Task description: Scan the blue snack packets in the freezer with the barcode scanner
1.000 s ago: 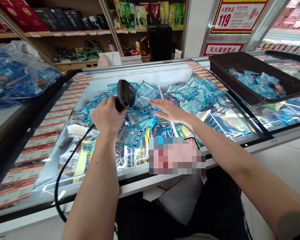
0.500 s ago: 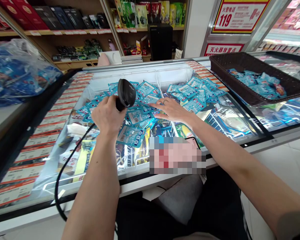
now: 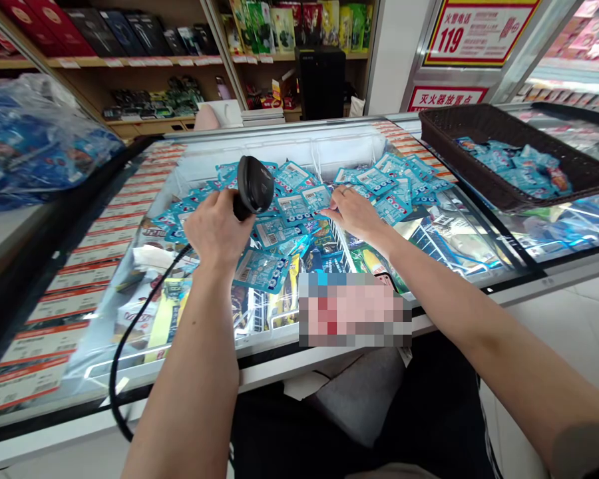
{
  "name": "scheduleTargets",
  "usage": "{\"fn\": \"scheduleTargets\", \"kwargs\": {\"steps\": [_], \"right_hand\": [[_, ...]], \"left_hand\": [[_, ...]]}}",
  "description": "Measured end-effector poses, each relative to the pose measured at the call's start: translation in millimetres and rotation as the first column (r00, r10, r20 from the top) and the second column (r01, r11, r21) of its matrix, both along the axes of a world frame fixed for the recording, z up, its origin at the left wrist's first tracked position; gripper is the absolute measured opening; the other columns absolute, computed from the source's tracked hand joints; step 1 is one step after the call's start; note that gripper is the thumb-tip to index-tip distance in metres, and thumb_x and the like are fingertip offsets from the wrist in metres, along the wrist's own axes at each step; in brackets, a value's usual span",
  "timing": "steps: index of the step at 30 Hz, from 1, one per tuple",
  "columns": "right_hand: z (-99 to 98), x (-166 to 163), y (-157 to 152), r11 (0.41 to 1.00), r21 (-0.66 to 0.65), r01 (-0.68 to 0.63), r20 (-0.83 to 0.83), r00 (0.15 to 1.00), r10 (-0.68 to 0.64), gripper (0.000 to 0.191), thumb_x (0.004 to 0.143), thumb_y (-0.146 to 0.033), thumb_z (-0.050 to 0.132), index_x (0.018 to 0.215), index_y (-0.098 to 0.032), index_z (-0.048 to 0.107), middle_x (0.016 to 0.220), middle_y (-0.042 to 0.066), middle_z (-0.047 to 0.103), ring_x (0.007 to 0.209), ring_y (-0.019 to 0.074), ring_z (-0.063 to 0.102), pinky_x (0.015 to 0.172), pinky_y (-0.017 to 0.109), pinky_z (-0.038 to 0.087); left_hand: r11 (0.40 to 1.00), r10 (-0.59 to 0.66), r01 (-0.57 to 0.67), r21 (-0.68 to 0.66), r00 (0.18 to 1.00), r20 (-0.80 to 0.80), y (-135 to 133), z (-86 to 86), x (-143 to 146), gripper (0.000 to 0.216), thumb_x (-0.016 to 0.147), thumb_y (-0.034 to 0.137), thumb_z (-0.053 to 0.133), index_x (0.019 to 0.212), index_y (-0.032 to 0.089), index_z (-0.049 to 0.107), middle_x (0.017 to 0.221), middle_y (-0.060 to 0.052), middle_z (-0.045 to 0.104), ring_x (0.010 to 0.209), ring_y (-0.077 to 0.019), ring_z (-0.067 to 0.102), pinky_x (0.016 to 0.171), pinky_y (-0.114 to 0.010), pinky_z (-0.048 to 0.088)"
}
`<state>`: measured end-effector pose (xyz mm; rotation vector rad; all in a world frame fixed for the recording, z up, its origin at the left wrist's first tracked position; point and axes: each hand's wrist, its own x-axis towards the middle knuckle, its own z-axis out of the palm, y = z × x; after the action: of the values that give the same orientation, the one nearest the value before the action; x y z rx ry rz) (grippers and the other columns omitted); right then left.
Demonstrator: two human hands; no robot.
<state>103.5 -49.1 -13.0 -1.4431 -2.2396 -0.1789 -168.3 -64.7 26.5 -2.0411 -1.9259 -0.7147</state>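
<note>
My left hand is wrapped round the handle of a black barcode scanner, whose head tilts over the pile. A black cable hangs from it along my forearm. My right hand, with a ring on one finger, pinches the right edge of a small blue snack packet, its printed back facing up. Just left of that lies another blue packet, barcode side up. More blue packets are scattered around and beneath, on the glass top of a freezer.
A brown woven basket with blue packets stands at the right. Plastic-wrapped blue packs are at the left. A partly blurred phone lies on the front edge. Stocked shelves stand behind, with price labels along the freezer's left.
My right hand has drawn back to the right, its spread fingers closing, and a blue packet has shifted right with it. The left hand and scanner have barely moved.
</note>
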Motion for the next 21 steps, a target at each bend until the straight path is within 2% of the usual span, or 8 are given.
{"fn": "scheduleTargets", "kwargs": {"steps": [3, 6, 9, 11, 13, 17, 21], "right_hand": [[-2.6, 2.5, 3.1, 0.999, -0.010, 0.031, -0.049, 0.998, -0.031, 0.035, 0.095, -0.041, 0.042, 0.109, -0.014, 0.058, 0.105, 0.014, 0.060, 0.102, 0.0274, 0.055, 0.090, 0.042, 0.046], [-6.1, 3.8, 5.6, 0.998, 0.002, 0.062, -0.065, 0.996, -0.062, 0.041, 0.097, -0.038, 0.037, 0.121, -0.010, 0.054, 0.113, 0.016, 0.060, 0.110, 0.0293, 0.052, 0.096, 0.045, 0.042], [-7.9, 1.3, 5.4, 0.996, 0.010, 0.091, -0.052, 0.995, -0.090, 0.057, 0.096, -0.050, 0.034, 0.127, -0.007, 0.051, 0.114, 0.019, 0.061, 0.114, 0.0317, 0.050, 0.101, 0.048, 0.038], [-7.1, -1.3, 4.5, 0.995, 0.000, 0.100, -0.039, 0.994, -0.100, 0.067, 0.090, -0.059, 0.040, 0.129, -0.005, 0.050, 0.113, 0.020, 0.061, 0.115, 0.0337, 0.049, 0.101, 0.049, 0.037], [-5.1, -2.8, 4.1, 0.993, -0.020, 0.115, -0.032, 0.993, -0.115, 0.071, 0.086, -0.060, 0.050, 0.131, -0.005, 0.049, 0.113, 0.021, 0.061, 0.115, 0.0351, 0.048, 0.100, 0.050, 0.038], [-1.4, 0.1, 6.7, 0.987, -0.087, 0.133, -0.119, 0.983, -0.143, 0.068, 0.081, -0.045, 0.065, 0.133, -0.006, 0.046, 0.116, 0.019, 0.060, 0.114, 0.0331, 0.050, 0.101, 0.047, 0.039], [-2.2, 8.9, 13.0, 0.980, -0.140, 0.138, -0.320, 0.931, -0.177, 0.064, 0.080, -0.032, 0.066, 0.135, -0.009, 0.044, 0.124, 0.017, 0.056, 0.114, 0.0291, 0.052, 0.100, 0.044, 0.042]], "left_hand": [[1.000, -0.003, 0.003, 0.013, 1.000, -0.016, 0.3, -0.8, -0.4, 0.040, 0.082, 0.043, 0.049, 0.114, 0.021, 0.058, 0.110, -0.011, 0.064, 0.103, -0.0285, 0.058, 0.082, -0.036, 0.040], [1.000, -0.015, 0.016, 0.027, 0.999, -0.048, 0.5, -1.7, -0.6, 0.040, 0.081, 0.043, 0.050, 0.114, 0.022, 0.058, 0.108, -0.010, 0.064, 0.102, -0.0281, 0.058, 0.081, -0.035, 0.041], [0.999, -0.037, 0.039, 0.023, 0.997, -0.071, 0.3, -2.3, 0.2, 0.041, 0.080, 0.045, 0.052, 0.114, 0.023, 0.058, 0.107, -0.009, 0.064, 0.102, -0.0287, 0.058, 0.079, -0.035, 0.041], [0.998, -0.053, 0.054, 0.014, 0.996, -0.077, -0.2, -2.4, 1.2, 0.041, 0.080, 0.045, 0.052, 0.114, 0.023, 0.058, 0.107, -0.009, 0.064, 0.102, -0.0290, 0.058, 0.079, -0.035, 0.041], [0.998, -0.069, 0.069, 0.002, 0.995, -0.078, -0.8, -2.2, 2.4, 0.042, 0.079, 0.045, 0.052, 0.115, 0.023, 0.058, 0.107, -0.009, 0.064, 0.103, -0.0292, 0.058, 0.079, -0.035, 0.041], [0.995, -0.097, 0.095, -0.029, 0.993, -0.072, -1.8, -1.7, 4.5, 0.043, 0.079, 0.042, 0.053, 0.117, 0.023, 0.057, 0.109, -0.010, 0.063, 0.105, -0.0294, 0.057, 0.080, -0.035, 0.041], [0.992, -0.121, 0.119, -0.033, 0.990, -0.073, -2.8, -0.4, 7.7, 0.042, 0.079, 0.042, 0.053, 0.115, 0.022, 0.058, 0.108, -0.010, 0.064, 0.104, -0.0297, 0.058, 0.078, -0.035, 0.041]]}}
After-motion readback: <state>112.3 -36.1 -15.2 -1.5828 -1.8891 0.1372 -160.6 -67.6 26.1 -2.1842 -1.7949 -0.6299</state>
